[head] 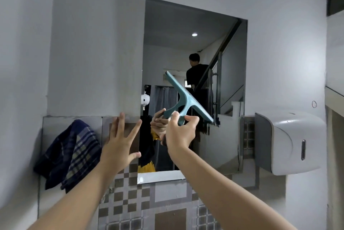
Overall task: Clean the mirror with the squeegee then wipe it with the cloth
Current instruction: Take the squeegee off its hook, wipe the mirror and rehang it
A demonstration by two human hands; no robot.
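- A wall mirror [195,30] dominates the frame, set into a pale grey wall and reaching down to a band of checkered tile [128,175].
- The right hand [179,132] grips the handle of a teal squeegee [188,99] in front of the mirror's lower half, fingers wrapped around the stem.
- The squeegee's blade runs diagonally, its upper end toward the mirror's middle and its lower end toward the mirror's lower right; whether the blade touches the glass cannot be told.
- The left hand [119,144] is wide open and holds nothing, fingers spread, palm pressed flat at the mirror's lower left edge, over the tile.
- A dark blue plaid cloth [72,153] hangs in folds left of the mirror, just beyond the left hand and apart from it.
- A white wall dispenser [290,142] is mounted right of the mirror, level with its lower part.
- In the mirror's reflection, a person in a dark top [197,73] stands by a staircase railing, back to the camera, beneath a round ceiling light [194,34].
- No brand name, label or readable writing shows on the squeegee, cloth or dispenser.
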